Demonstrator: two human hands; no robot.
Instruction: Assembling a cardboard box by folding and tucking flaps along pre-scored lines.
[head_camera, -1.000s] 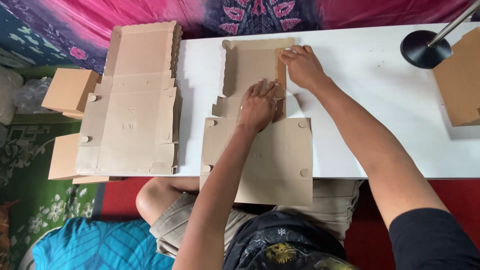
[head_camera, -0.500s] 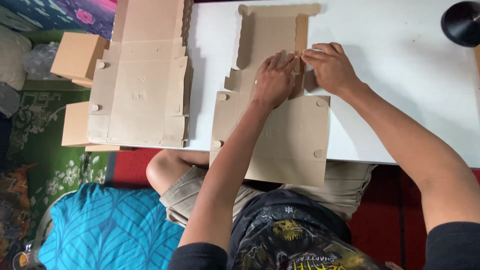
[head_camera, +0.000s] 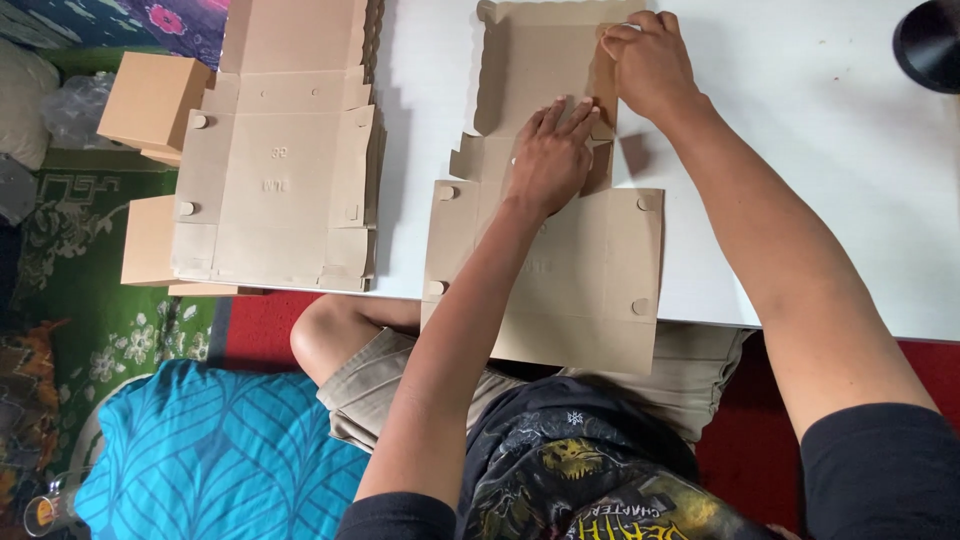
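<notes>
Flat die-cut cardboard box blank (head_camera: 560, 270), plain brown, matte, with scalloped edges on the far panel and small round tabs at the corners of the near panel. Lies on the white desk (head_camera: 800, 150) near the middle of the near edge, near panel overhanging that edge above the lap. Left hand (head_camera: 550, 155) pressed flat, palm down, fingers spread and straight, on the middle panel of the blank; grip open wide, closed around nothing. Right hand (head_camera: 650, 65) toward the far edge, fingers curled over a narrow side flap (head_camera: 603, 85) of the blank, pinching it and standing it upright from the panel. Stack of like blanks (head_camera: 280, 170) at the desk's left edge, flat, same brown board, edges ragged where sheets are offset. Two folded brown boxes (head_camera: 150, 100) just beyond the left edge, lower down. Dark round lamp base (head_camera: 930, 45) at the far right corner.
</notes>
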